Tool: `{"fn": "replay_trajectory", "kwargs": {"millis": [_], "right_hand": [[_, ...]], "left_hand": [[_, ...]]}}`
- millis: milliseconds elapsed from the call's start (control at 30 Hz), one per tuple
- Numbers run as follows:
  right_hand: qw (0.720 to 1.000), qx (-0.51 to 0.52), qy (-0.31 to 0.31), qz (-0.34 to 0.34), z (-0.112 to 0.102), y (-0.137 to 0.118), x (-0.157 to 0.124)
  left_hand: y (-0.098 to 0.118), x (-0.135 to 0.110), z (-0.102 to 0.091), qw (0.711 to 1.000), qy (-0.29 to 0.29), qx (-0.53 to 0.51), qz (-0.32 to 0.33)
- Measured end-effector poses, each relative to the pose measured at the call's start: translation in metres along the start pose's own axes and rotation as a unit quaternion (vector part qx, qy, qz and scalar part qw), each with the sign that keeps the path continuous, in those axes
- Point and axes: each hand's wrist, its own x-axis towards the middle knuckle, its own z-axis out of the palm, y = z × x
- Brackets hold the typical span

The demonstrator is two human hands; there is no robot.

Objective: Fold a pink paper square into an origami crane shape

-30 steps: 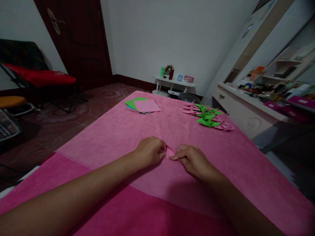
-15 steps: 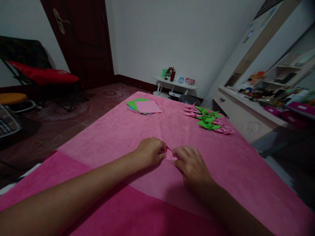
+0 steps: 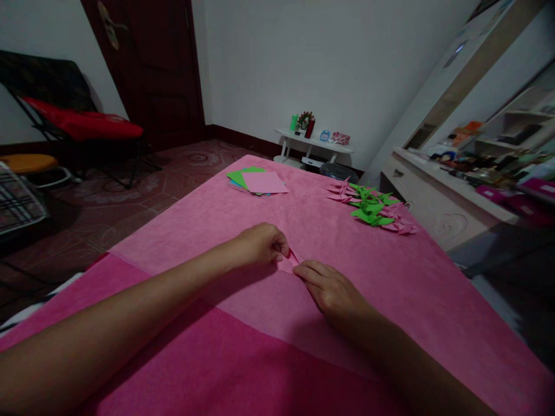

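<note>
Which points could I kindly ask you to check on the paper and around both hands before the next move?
1. Left hand on the pink paper: ok, its curled fingers are at the paper's left end.
2. Right hand on the paper: ok, its fingertips are at the right end.
3. Stack of sheets apart from the hands: ok, it lies beyond them on the pink cloth, a pink sheet on top.
4. Folded pieces apart from the hands: ok, the pink and green group lies at the far right.
5. Creases sharp and aligned: cannot tell, the paper is small and partly hidden by fingers.
</note>
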Motion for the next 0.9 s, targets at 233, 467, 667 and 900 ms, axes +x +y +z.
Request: {"fn": "replay_trajectory", "kwargs": {"millis": [233, 467, 667, 900], "right_hand": [[0.998, -0.043, 0.007, -0.034, 0.007, 0.002, -0.001], [0.997, -0.052, -0.011, -0.047, 0.006, 0.001, 0.004], [0.996, -0.055, -0.009, -0.072, 0.004, 0.002, 0.005], [0.995, -0.052, 0.005, -0.082, 0.013, 0.008, 0.002]], "left_hand": [[0.008, -0.006, -0.010, 0.999, 0.024, 0.037, 0.000], [-0.005, -0.006, -0.004, 0.997, 0.029, 0.051, 0.050], [0.011, -0.022, -0.008, 0.976, 0.074, 0.177, 0.100], [0.009, -0.045, 0.007, 0.896, 0.124, 0.317, 0.284]]}}
